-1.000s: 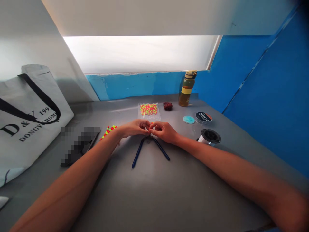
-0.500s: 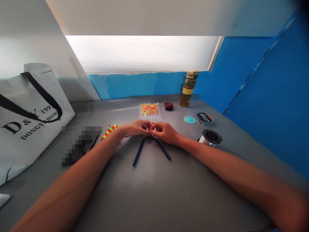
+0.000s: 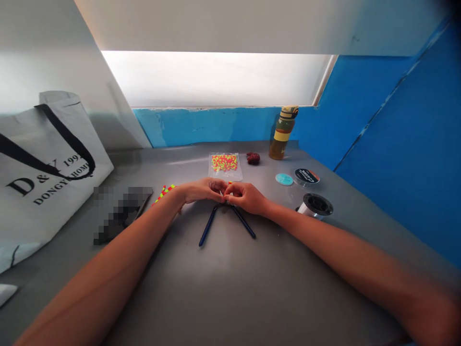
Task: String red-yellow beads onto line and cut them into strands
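Note:
My left hand and my right hand meet fingertip to fingertip above the table, both closed in a pinch. A tiny orange-and-yellow piece peeks out just above the right fingers; what the fingertips pinch is too small to make out. Right below the hands lie pliers with dark blue handles spread apart, their head mostly covered by the hands. Beside my left wrist is a pile of red-and-yellow striped sticks, partly hidden by the forearm. Behind the hands rests a clear bag of small red-and-yellow pieces.
On the grey table stand a bottle of brown liquid, a dark red bundle of string, a light-blue disc, a round black-labelled case and a line spool. A white bag and a blurred dark object are at left.
The whole view has shifted very slightly. My hands stay together in the same pinch, with the left wrist covering a little more of the striped sticks.

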A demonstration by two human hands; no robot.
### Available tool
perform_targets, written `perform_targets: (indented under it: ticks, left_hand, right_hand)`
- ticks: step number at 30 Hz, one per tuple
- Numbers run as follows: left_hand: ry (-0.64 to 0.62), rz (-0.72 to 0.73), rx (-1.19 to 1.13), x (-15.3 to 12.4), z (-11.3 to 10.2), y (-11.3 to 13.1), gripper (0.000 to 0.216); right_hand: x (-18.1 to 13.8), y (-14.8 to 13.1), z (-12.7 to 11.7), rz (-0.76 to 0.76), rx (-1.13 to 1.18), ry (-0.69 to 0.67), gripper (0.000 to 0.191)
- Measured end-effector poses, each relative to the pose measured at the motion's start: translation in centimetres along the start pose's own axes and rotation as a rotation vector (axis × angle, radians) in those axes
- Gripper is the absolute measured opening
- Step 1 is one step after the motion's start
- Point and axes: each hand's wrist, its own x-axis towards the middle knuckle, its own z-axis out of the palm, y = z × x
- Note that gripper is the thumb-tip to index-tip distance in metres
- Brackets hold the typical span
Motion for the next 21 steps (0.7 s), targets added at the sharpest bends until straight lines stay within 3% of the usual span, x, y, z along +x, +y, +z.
perform_targets:
  ticks: [21]
  left_hand:
    - [0.061,-0.001,-0.027,-0.02,-0.08,-0.38,0.038]
  right_hand:
    - [0.15,0.38,-0.06,0.024,-0.021,0.031,0.016]
